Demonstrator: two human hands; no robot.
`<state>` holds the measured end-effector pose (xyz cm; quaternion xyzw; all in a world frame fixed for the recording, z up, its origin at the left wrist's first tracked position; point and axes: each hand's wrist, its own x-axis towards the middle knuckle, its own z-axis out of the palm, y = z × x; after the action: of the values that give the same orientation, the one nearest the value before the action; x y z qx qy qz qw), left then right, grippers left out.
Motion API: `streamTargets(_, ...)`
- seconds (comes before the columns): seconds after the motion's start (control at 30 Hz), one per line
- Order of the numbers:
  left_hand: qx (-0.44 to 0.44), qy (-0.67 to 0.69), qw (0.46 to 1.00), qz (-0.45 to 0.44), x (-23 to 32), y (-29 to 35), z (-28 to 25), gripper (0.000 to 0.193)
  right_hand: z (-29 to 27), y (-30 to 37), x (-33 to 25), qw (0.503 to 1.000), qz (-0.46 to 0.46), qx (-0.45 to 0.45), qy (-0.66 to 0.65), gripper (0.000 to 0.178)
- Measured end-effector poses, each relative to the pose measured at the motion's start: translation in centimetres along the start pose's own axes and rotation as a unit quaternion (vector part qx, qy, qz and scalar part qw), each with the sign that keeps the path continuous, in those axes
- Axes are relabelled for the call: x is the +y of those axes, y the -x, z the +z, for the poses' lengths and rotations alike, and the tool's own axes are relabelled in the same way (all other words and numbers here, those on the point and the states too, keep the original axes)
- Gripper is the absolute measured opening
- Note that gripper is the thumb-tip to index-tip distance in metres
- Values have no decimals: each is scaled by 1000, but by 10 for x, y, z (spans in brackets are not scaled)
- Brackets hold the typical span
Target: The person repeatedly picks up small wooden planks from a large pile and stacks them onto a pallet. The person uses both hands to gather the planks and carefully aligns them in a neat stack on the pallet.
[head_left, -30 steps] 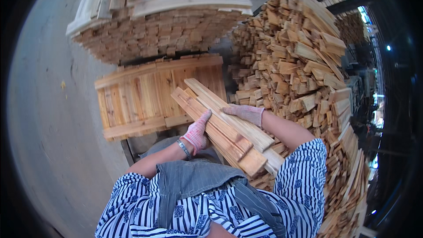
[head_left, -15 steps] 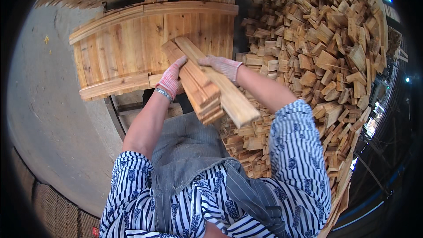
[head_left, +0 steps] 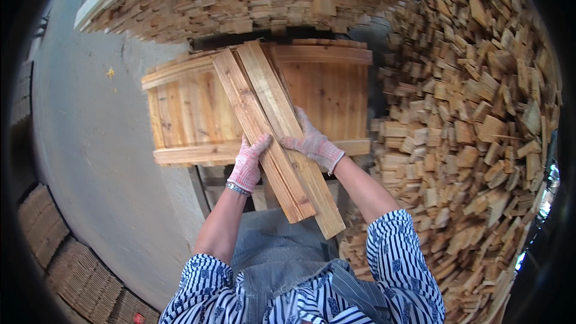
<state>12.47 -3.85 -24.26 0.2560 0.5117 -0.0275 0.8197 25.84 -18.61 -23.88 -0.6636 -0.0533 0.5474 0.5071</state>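
Note:
Both my hands wear pinkish-white knit gloves and hold a bundle of wooden boards at an angle above a plank-topped table [head_left: 327, 93]. My left hand [head_left: 246, 165] is closed on the left edge of the reddish board [head_left: 241, 96], its thumb on top. My right hand [head_left: 315, 143] grips the paler board [head_left: 270, 87] from the right, its thumb lying over the face. The two top boards lie side by side and slightly offset. Part of another board shows at the far right edge of the bundle; what lies underneath is mostly hidden.
A large loose heap of short wood pieces [head_left: 468, 144] rises on the right. Beyond the table stands a long stack of boards [head_left: 258, 3]. Grey concrete floor [head_left: 114, 138] stretches to the left, with bundled slatted stacks [head_left: 84, 270] at the lower left.
The boards have turned so their broad faces lie toward me, and their far ends reach farther over the table. My right hand has shifted down along the boards. The whole view has shifted.

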Motion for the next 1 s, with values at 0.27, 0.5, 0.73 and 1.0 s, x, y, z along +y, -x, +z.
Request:
streamTargets(0.27, 56, -116, 988, 79, 89, -59, -116, 114, 76, -80, 16, 904, 49, 218, 365, 107)
streamTargets(0.5, 13, -252, 967, 27, 131, -167, -274, 105, 80, -155, 91, 786, 148, 283, 529, 92)
streamTargets(0.73, 121, -475, 866, 97, 130, -165, -213, 101, 29, -116, 117, 908, -90, 287, 292, 88)
streamTargets(1.0, 315, -642, 690, 115, 124, -168, -168, 98, 25, -150, 131, 935, 32, 241, 259, 104)
